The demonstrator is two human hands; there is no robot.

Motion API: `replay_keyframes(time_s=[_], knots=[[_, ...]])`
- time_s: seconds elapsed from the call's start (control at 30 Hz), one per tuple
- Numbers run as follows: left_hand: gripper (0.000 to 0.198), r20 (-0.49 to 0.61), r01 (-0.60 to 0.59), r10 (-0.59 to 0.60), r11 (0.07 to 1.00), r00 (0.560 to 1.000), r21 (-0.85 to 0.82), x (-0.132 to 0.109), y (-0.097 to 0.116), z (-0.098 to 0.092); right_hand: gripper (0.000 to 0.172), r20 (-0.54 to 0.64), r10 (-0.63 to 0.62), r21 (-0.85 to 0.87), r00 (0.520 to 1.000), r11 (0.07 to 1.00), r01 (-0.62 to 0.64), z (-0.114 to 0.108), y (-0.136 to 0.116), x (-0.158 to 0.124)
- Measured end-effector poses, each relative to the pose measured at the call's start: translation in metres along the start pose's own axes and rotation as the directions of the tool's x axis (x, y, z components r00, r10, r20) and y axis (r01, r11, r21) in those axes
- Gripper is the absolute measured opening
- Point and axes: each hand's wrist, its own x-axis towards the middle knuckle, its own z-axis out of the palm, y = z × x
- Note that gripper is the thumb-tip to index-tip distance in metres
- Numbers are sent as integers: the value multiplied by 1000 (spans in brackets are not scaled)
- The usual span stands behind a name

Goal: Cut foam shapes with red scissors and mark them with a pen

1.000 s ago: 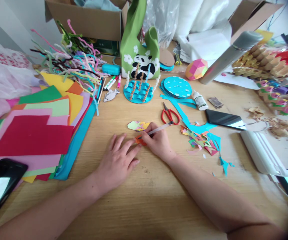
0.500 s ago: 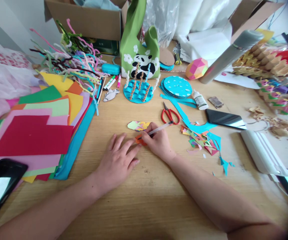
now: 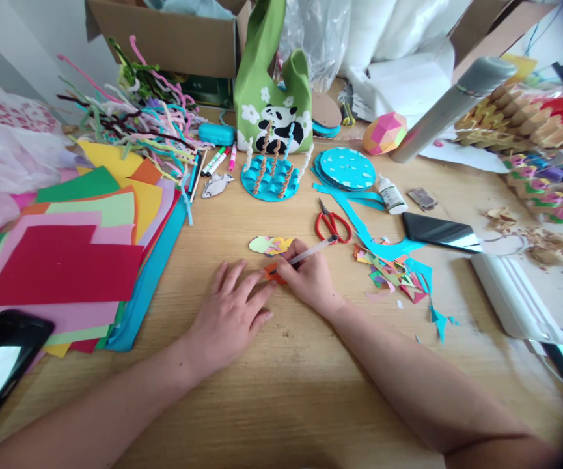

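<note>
With its fingers closed around a pen (image 3: 310,251), my right hand (image 3: 313,280) rests on the wooden table, the pen's tip over a small orange paper piece (image 3: 272,272). My left hand (image 3: 232,312) lies flat with fingers spread, its fingertips at the left edge of that orange piece. Part of the orange piece is hidden by my hands. Just beyond them lie small cut paper shapes (image 3: 264,245) in light green, yellow and pink. Red-handled scissors (image 3: 332,225) lie on the table past my right hand.
Coloured sheets (image 3: 66,267) are piled at left, below tangled pipe cleaners (image 3: 139,117). A blue disc with twisted stems (image 3: 270,182) stands ahead, before a green panda bag (image 3: 274,98). Paper scraps (image 3: 398,273), a glue bottle (image 3: 391,195), a phone (image 3: 441,233) and a white power bank (image 3: 515,299) lie at right.
</note>
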Motion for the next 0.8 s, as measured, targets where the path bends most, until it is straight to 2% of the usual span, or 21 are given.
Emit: replay_keyframes(time_s=[0.8], knots=[[43, -4, -2, 2, 1000, 1000, -4, 0, 0, -1, 15, 30, -10, -2, 1000, 1000, 10, 0, 0, -1]])
